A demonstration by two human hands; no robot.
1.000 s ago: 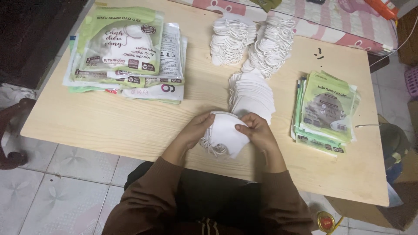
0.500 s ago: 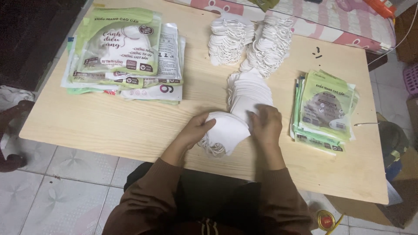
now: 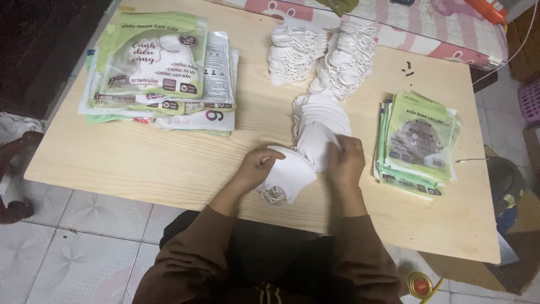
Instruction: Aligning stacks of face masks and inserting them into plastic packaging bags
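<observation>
Left hand (image 3: 256,169) now shifted leftward, fingers closed on a small bundle of white masks (image 3: 287,177) near the counter (image 3: 140,163) front edge. Right hand (image 3: 344,163) moved up onto the fanned mask stack (image 3: 320,121), fingers pinching the next mask. Bundle growing.

Pale wooden table (image 3: 140,163), tiled floor (image 3: 73,247)

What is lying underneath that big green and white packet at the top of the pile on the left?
Under the big green and white packet lie more flat printed packets, fanned out on the pale wooden table. Only their edges show; how many are stacked there is hidden.
</observation>
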